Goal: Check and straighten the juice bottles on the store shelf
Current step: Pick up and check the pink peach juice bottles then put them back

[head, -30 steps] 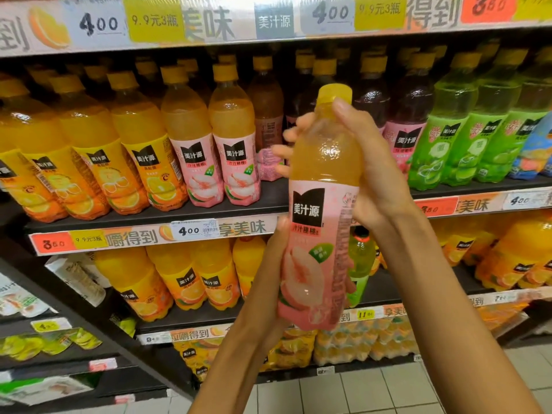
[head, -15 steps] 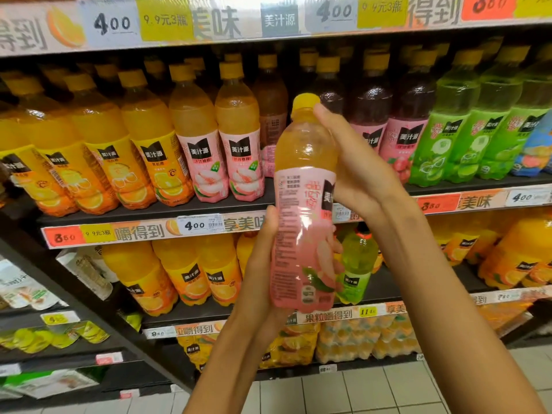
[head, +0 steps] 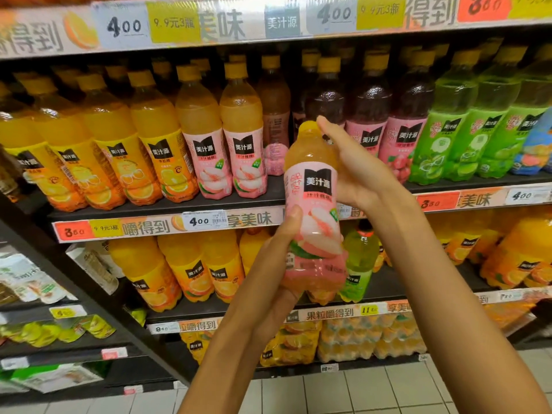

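Peach bottle: we held it off the shelf, left hand gripping its base, right hand its neck; label had turned from sideways to front-facing, ready for reshelving.

Peach bottle is held upright in front of the shelf, between both hands: left hand below at its base, right hand up at the neck, on its right side. Behind it, the middle shelf row runs left to right: orange bottles, two peach bottles, dark bottles, green bottles. Price strip sits on the shelf edge below them. Lower shelf: orange bottles left, one small green bottle directly behind the held bottle. Multipacks at the bottom, above the floor.
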Demonstrator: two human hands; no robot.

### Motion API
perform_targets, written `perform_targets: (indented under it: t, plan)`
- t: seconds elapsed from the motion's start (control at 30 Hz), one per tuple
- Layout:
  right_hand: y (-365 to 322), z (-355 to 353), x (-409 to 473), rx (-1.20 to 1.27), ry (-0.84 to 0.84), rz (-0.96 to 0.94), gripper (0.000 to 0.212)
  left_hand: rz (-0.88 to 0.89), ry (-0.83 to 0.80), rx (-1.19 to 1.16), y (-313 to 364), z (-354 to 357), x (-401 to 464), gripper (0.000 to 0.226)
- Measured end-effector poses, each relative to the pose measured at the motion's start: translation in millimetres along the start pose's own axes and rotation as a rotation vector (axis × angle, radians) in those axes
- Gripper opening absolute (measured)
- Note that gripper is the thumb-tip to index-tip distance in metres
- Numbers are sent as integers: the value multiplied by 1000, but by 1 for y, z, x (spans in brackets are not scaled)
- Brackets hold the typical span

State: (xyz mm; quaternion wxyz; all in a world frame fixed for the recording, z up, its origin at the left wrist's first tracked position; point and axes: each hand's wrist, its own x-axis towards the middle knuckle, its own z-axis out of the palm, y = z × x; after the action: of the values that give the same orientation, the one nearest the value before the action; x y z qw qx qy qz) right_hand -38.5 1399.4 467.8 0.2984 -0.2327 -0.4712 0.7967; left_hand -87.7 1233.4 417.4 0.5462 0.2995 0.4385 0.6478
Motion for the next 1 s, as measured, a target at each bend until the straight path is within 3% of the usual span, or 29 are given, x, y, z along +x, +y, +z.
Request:
perform_targets:
  t: [0.2,0.43,0.53,0.63,0.73,0.83,1.0]
  plan:
    - [18,-1,-2,-1,41,119,33,-62,-115,-387,9,6,-6,60]
    - [23,-1,-4,-5,34,188,41,-39,-157,-450,10,7,-8,54]
    - [15,1,-3,-55,20,81,37,-5,-174,-380,2,6,-5,55]
    - [8,1,-2,-40,-23,-80,30,35,-114,-186,-4,6,0,35]
    - [2,1,-4,-29,-104,-224,25,37,-43,22,-4,2,5,46]
    - [-2,1,-11,-95,-158,-301,31,79,-32,141,-2,-2,5,59]
    - [-4,-1,-30,-361,-185,-391,43,255,43,295,-6,-9,13,39]
